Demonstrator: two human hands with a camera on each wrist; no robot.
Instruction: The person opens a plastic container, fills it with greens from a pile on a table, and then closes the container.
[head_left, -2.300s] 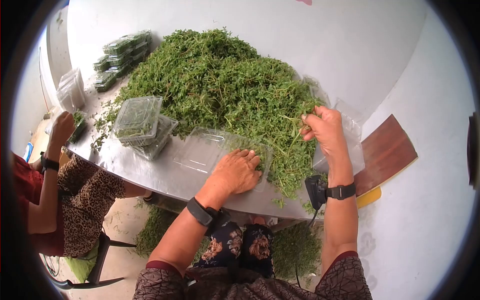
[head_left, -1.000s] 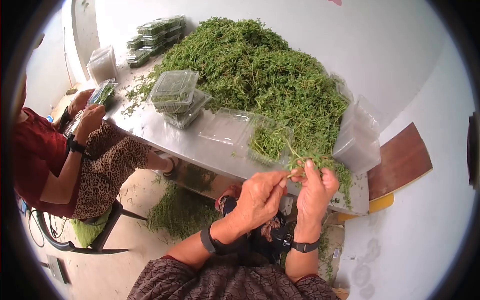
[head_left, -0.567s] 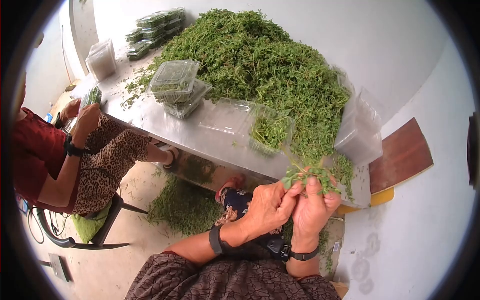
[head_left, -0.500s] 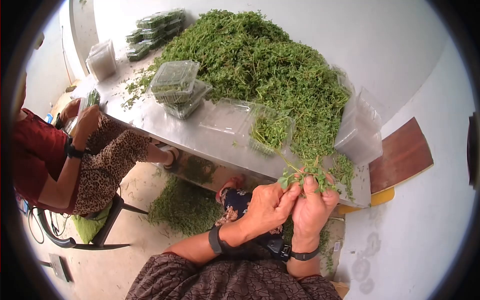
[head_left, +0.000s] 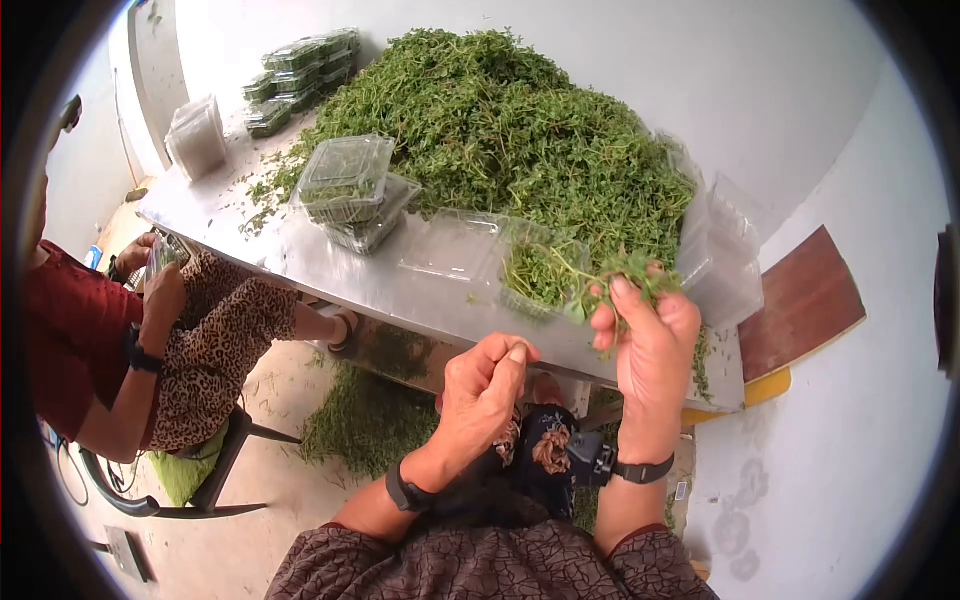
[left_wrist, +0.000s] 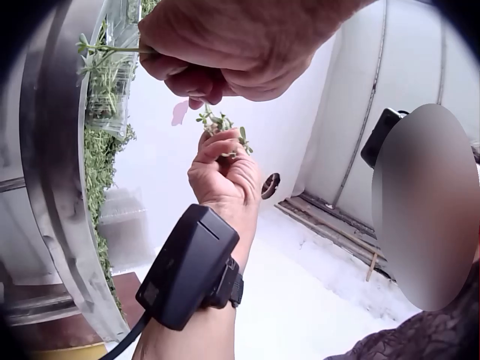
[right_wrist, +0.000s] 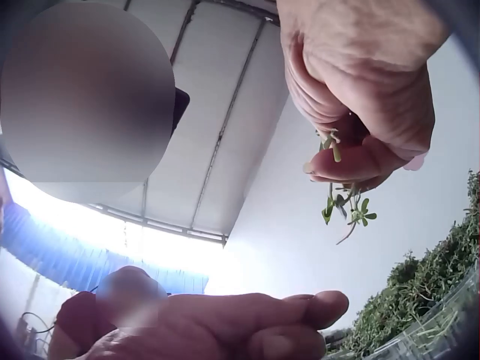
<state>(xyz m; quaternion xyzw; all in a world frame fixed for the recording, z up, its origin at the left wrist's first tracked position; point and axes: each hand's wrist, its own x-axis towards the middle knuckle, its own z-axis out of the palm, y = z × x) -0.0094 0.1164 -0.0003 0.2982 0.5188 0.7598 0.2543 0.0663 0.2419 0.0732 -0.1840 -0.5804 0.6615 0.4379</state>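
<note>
Now separating: right hand (head_left: 650,335) lifting clear, pinching herb sprigs (head_left: 625,272) just above open clamshell (head_left: 540,275); left hand (head_left: 485,385) dropping away below tabletop edge (head_left: 400,300), fingers curled, possibly pinching a stem bit, hard to tell. Sorting apparently done. Herb pile (head_left: 500,130) crowding behind clamshell; free room only along near edge in front of clamshell.

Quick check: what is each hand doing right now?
Left hand: fingers curled, pinching a small herb sprig.
Right hand: raised, gripping a bunch of herbs.
</note>
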